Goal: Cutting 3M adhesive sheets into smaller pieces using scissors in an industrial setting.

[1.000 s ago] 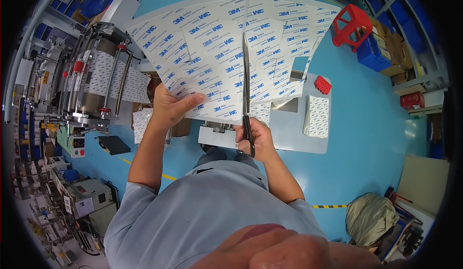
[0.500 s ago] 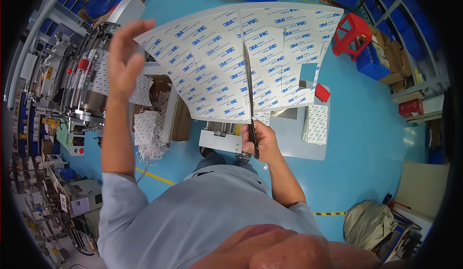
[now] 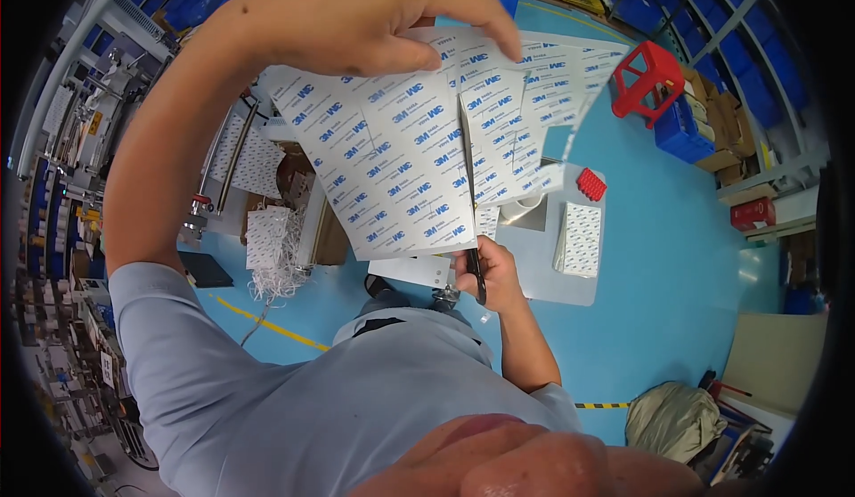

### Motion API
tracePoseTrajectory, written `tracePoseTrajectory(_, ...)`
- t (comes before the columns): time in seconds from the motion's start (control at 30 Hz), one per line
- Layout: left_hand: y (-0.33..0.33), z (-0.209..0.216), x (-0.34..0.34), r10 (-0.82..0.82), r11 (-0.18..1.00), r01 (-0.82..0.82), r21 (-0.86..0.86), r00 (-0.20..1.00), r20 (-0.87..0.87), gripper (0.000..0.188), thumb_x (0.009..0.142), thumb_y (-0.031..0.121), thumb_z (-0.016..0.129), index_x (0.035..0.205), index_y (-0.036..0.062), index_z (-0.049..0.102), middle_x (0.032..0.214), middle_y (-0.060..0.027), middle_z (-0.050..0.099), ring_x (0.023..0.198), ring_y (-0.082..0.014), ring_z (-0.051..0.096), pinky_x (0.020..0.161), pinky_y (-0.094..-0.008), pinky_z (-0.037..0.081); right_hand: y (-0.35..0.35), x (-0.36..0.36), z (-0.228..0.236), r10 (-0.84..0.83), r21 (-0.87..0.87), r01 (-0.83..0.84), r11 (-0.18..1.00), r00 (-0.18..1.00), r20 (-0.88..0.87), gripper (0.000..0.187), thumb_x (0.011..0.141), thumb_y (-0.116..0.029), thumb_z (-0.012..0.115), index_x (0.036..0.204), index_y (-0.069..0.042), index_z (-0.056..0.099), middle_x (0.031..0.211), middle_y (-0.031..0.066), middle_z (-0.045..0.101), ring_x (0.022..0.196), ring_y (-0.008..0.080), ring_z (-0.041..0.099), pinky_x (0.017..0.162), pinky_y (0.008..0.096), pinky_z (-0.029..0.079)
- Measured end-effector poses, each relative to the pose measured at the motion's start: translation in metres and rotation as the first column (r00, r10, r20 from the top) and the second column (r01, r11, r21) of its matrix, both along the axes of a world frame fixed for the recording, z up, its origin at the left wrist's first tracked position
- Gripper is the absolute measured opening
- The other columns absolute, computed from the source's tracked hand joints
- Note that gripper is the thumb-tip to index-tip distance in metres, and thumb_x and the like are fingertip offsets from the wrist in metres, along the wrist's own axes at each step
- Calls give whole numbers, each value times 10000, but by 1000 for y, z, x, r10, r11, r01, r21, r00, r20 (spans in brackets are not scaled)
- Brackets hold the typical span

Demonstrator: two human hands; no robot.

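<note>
A large white printed sheet (image 3: 383, 167) with blue print spreads out in front of me. A cut runs up it from the near edge, and the long blade of the scissors (image 3: 471, 158) lies along that cut. My right hand (image 3: 492, 276) is closed round the black scissor handles below the sheet's near edge. Over the sheet's far edge arches my left hand (image 3: 392, 20), its thumb and forefinger spread well apart near the top of the cut. Its other fingers are partly hidden. The right part of the sheet has a rectangular cutout and sags.
Behind the sheet stands a table (image 3: 543, 283) with a stack of printed sheets (image 3: 579, 239) and a red textured item (image 3: 590, 184). A red stool (image 3: 648, 83) and blue bin (image 3: 684, 132) are at right. Shredded strips (image 3: 280, 270) hang at left near machinery.
My left hand has swung from the sheet's left corner to above its far edge. The sheet's near left part dips closer to me. The right hand still holds the scissors, slightly lower.
</note>
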State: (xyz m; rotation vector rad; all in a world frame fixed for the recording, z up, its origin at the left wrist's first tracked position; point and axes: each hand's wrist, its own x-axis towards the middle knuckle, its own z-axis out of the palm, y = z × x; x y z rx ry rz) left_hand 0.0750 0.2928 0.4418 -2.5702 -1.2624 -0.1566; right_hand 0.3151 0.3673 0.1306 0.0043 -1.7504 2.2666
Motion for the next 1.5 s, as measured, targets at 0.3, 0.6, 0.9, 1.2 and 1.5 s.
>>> tracePoseTrajectory(0.3, 5, 15, -3, 608, 667, -234, -708, 720, 335, 419, 795, 13, 556, 1212, 57, 551, 1122, -119, 606, 966, -194, 578, 829, -293, 435, 0, 5, 12, 8, 5, -8, 1000, 999, 49, 466, 693, -259, 812, 957, 25, 555, 670, 6, 545, 587, 60, 491, 534, 200, 387)
tracePoseTrajectory(0.6, 13, 23, 7, 733, 485, -257, -836, 641, 228, 468, 771, -18, 541, 1231, 64, 544, 1125, -86, 599, 966, -168, 568, 844, -275, 429, 7, 8, 21, 40, 17, -42, 999, 994, 98, 379, 690, -145, 800, 950, 5, 569, 675, 12, 570, 594, 66, 521, 549, 214, 418)
tracePoseTrajectory(0.9, 25, 15, 0, 717, 493, -124, -861, 619, 321, 483, 757, -31, 550, 1232, 57, 547, 1154, -95, 580, 983, -169, 559, 849, -270, 428, 26, 15, 23, 35, 106, -45, 993, 994, 99, 429, 650, -151, 819, 956, 16, 568, 678, 13, 567, 600, 72, 526, 560, 214, 426)
tracePoseTrajectory(1.2, 11, 11, -3, 228, 863, -76, -499, 941, 251, 484, 749, -29, 558, 1227, 43, 548, 1172, -103, 578, 981, -174, 564, 847, -271, 432, 24, 17, 29, 65, 42, -69, 997, 994, 87, 437, 668, -201, 826, 937, 18, 559, 666, 4, 559, 586, 58, 507, 542, 208, 410)
tracePoseTrajectory(1.5, 23, 16, 0, 728, 513, -125, -849, 588, 353, 488, 741, -7, 565, 1226, 43, 546, 1156, -102, 592, 973, -173, 575, 847, -273, 442, 26, 20, 30, 34, 63, -38, 997, 997, 66, 435, 642, -227, 843, 884, -12, 552, 645, 3, 576, 560, 60, 506, 510, 211, 400)
